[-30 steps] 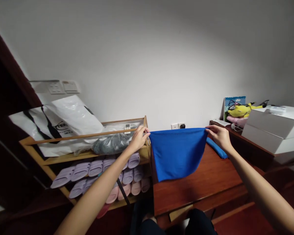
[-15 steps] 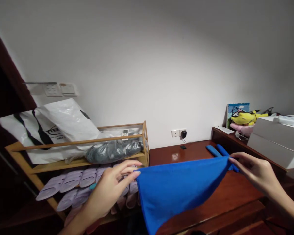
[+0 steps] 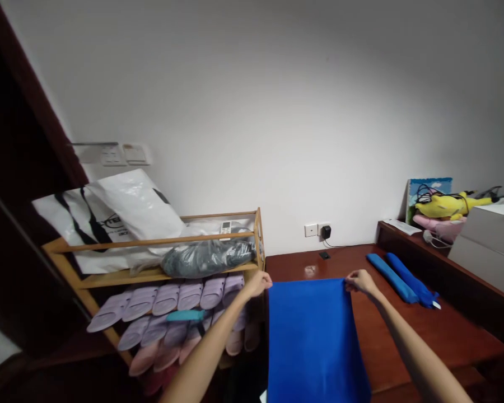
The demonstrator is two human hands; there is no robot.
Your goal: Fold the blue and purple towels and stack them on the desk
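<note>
A plain blue cloth (image 3: 313,336) is stretched between my two hands, its top edge nearly level and its lower end running out of the picture. My left hand (image 3: 258,284) pinches the top left corner, close to the end of the shoe rack. At the top right corner, my right hand (image 3: 360,281) pinches the cloth above the reddish-brown table (image 3: 407,330). Two rolled cloths lie to the right of that hand, a lighter blue roll (image 3: 392,278) and a darker blue roll (image 3: 411,281) with a small white tag.
At left stands a wooden rack (image 3: 69,267) with lilac slippers (image 3: 140,302), a white bag (image 3: 138,201) and a plastic-wrapped dark bundle (image 3: 210,256). A plugged-in black adapter (image 3: 326,231) is on the wall. White boxes (image 3: 487,240) and a yellow plush toy (image 3: 445,206) stand at right.
Both hands have moved forward and closer together, still pinching the cloth's corners. The cloth now hangs down longer and flatter. The rolled cloths are more fully in view.
</note>
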